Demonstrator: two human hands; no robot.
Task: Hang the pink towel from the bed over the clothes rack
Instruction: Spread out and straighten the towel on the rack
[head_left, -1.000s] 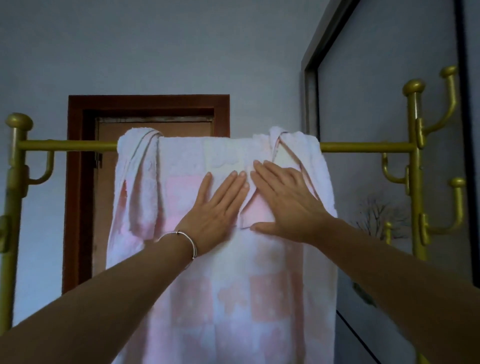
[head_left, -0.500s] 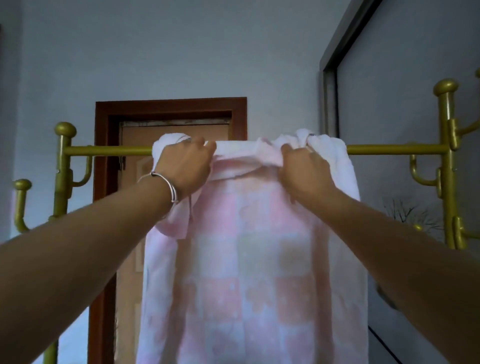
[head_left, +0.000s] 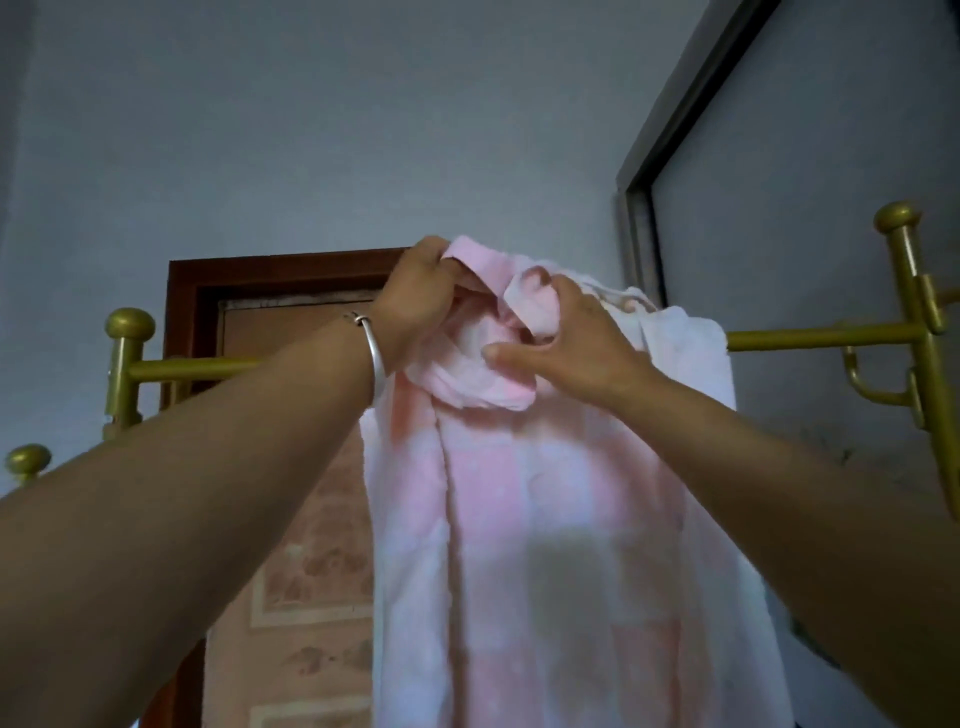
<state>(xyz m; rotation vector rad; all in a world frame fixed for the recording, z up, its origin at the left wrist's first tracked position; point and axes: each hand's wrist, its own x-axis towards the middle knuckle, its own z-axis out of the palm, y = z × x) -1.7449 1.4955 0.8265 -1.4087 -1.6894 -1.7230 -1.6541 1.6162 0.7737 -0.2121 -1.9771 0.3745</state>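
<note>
The pink checked towel (head_left: 545, 519) hangs down from the gold clothes rack's horizontal bar (head_left: 810, 339). Its upper part is bunched into a lump lifted above the bar. My left hand (head_left: 421, 296), with a silver bangle on the wrist, is closed on the top left fold of that lump. My right hand (head_left: 576, 338) grips the bunched cloth from the right, thumb underneath. The bar's middle stretch is hidden behind the towel and my hands.
The rack's gold posts with round knobs stand at the left (head_left: 127, 358) and right (head_left: 909, 312); hooks stick out beside the right post. A brown-framed door (head_left: 291, 467) is behind the rack. A dark-framed panel (head_left: 810, 208) fills the right side.
Both hands went from pressing flat on the towel to gripping it at the bar, then gathered its top into a bunch lifted above the bar. The view tilted upward.
</note>
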